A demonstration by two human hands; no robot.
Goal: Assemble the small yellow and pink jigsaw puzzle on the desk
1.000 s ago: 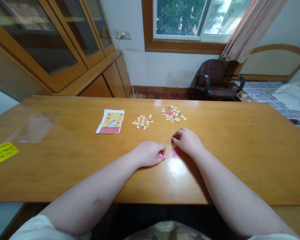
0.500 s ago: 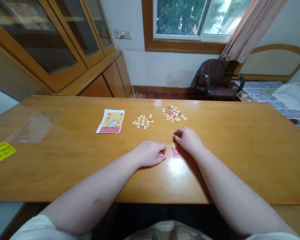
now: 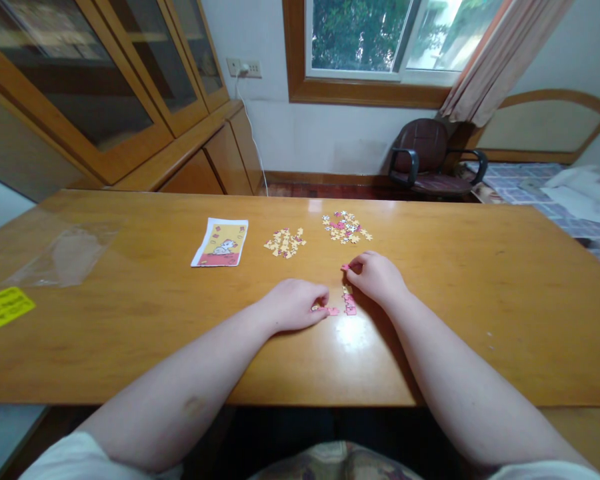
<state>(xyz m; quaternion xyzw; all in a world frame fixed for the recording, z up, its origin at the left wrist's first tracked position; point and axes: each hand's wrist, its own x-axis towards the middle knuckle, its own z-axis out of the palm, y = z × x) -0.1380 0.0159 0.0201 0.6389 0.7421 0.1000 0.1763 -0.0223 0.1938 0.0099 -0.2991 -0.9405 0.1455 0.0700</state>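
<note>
Between the thumb and fingertips of my right hand (image 3: 375, 272) is a small pink puzzle piece (image 3: 345, 267), held above a short joined strip of pink and yellow pieces (image 3: 349, 305). My left hand (image 3: 297, 305) rests on the table with thumb and fingers closed at a low row of pink puzzle pieces (image 3: 333, 311). Its fingers cover part of that row. A narrow gap separates the row from the upright strip to its right.
Two piles of loose pieces, one mostly yellow (image 3: 285, 243) and one mixed (image 3: 347, 228), lie beyond my hands. Left of them is a picture card (image 3: 221, 243). Farther left are a clear plastic bag (image 3: 73, 255) and a yellow label (image 3: 5, 311) on the wooden table (image 3: 155, 320).
Both hands stay almost in place. My left hand has shifted very slightly up and left; my right hand still pinches the pink piece.
</note>
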